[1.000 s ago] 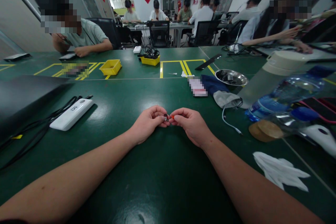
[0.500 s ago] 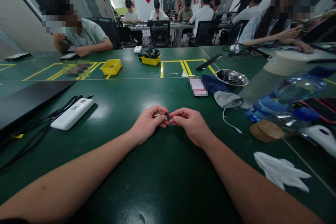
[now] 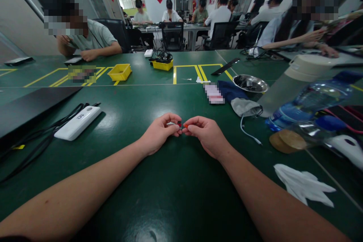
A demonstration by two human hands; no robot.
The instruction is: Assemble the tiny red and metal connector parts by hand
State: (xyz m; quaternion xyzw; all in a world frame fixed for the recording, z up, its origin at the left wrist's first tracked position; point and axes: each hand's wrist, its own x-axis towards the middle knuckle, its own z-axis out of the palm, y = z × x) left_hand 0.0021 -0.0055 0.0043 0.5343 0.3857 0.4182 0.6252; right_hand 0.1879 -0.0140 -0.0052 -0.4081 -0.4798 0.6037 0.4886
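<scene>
Over the middle of the green table (image 3: pixel 159 196), my two hands face each other with fingertips close together. My left hand (image 3: pixel 162 133) is closed, pinching a small dark-and-red piece (image 3: pixel 179 124) between thumb and fingers. A small orange-red piece (image 3: pixel 185 125) sits in the pinch of my right hand (image 3: pixel 208 136). Both pieces are too small and too covered by fingers for me to tell their kind. A narrow gap shows between the two pieces.
Left stand a white power bank (image 3: pixel 78 123) and black cables. To the right are a steel bowl (image 3: pixel 251 84), a blue-grey pouch (image 3: pixel 245 106), a water bottle (image 3: pixel 312 98) and a crumpled tissue (image 3: pixel 304 183). Farther back sits a yellow bin (image 3: pixel 120 72). Other people sit around.
The two small pieces, nearly touching before, now have a slight gap between them. Both hands stay in almost the same place, still pinching.
</scene>
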